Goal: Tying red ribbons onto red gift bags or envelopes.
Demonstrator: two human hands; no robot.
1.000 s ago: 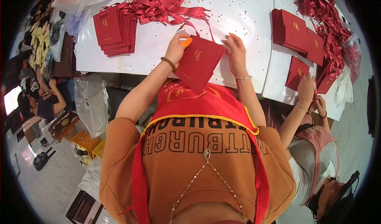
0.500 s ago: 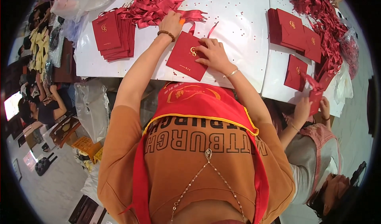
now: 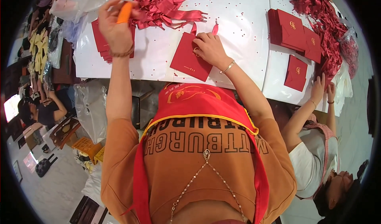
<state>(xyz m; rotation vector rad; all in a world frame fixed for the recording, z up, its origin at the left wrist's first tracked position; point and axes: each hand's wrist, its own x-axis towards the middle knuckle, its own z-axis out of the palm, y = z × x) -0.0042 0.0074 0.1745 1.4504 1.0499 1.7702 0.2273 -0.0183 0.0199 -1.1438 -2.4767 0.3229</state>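
1. Fingers [image 3: 201, 44] of the right hand [image 3: 212, 51] are half bent and parted, resting on the front of a red bag [image 3: 186, 62] without closing round it; the bag lies flat and slightly turned beneath that hand.
2. Raised well away on the other side, the left hand [image 3: 118, 31] is loosely curled, with an orange finger cover [image 3: 124, 12] on one digit. It is blurred, so I cannot tell whether it holds anything.
3. Just beyond the right hand, a ribbon end [image 3: 215, 28] stands out past the bag's top edge.
4. Below the left hand, partly hidden by it, is a stack of red bags [image 3: 101, 42].
5. Between the two hands and farther out, a tangled heap of red ribbons [image 3: 166, 7] covers part of the white table [image 3: 242, 61].
6. Well to the right of the right hand lie more red bags [image 3: 291, 27] and a separate one [image 3: 297, 74] nearer the table edge.
7. Farthest right, a co-worker's hands [image 3: 317, 90] sit close to a second ribbon heap [image 3: 329, 35].
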